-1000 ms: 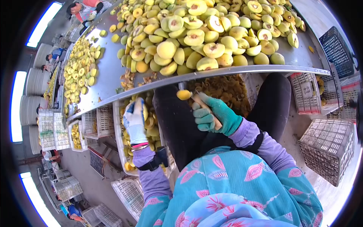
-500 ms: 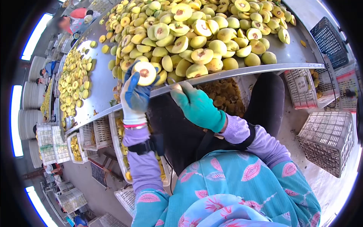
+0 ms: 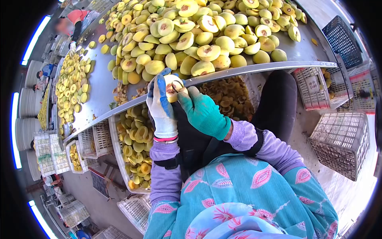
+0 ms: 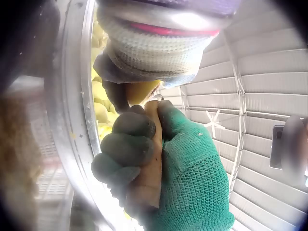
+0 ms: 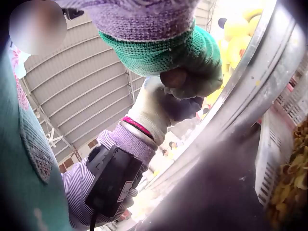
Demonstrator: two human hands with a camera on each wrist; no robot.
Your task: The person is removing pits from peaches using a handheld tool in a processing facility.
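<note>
Table edge [image 3: 294,64] beside left fingers [image 3: 162,88] curled round fruit [image 3: 170,85], right fingers [image 4: 127,149] round wooden handle [image 4: 148,180]

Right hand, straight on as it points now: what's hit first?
The green-gloved right hand, its wooden-handled tool leading, would likely meet the halved yellow fruit held in the white-and-blue-gloved left hand; depth is unclear.
</note>
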